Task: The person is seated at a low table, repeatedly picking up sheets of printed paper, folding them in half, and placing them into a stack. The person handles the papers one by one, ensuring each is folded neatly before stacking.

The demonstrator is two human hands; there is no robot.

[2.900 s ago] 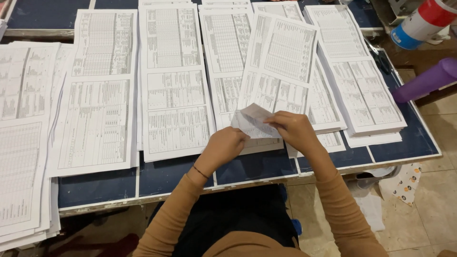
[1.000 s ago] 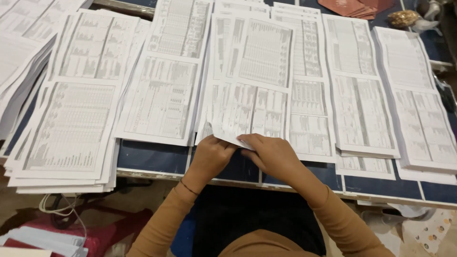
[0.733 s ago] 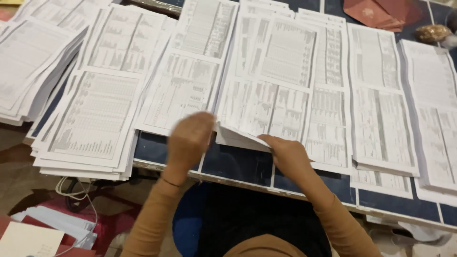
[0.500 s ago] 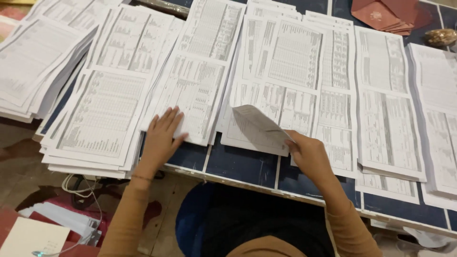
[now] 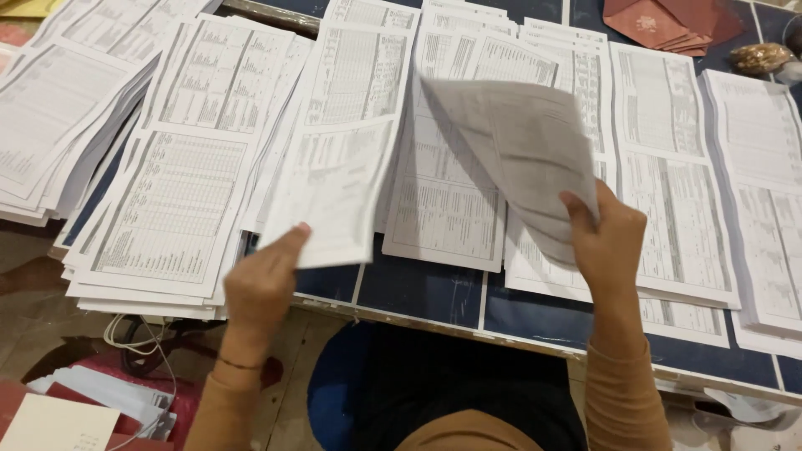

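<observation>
My right hand (image 5: 608, 242) grips a bundle of printed sheets (image 5: 522, 150) by its lower corner and holds it raised above the dark blue table (image 5: 422, 288). With my left hand (image 5: 263, 280) I pinch the bottom edge of another printed sheet (image 5: 330, 196), lifted off a stack at the table's front. Below both hands lie rows of stacked printed pages (image 5: 171, 213) that cover most of the table.
Dark red envelopes (image 5: 668, 21) lie at the far right of the table. A thick pile of sheets (image 5: 50, 125) hangs over the left edge. On the floor at left are cables (image 5: 138, 338), loose papers (image 5: 104, 397) and a cream sheet (image 5: 54, 426).
My hands have parted: the left reached to a stack on the left and lifted a sheet. The right raised its bundle higher. The camera view shifted left.
</observation>
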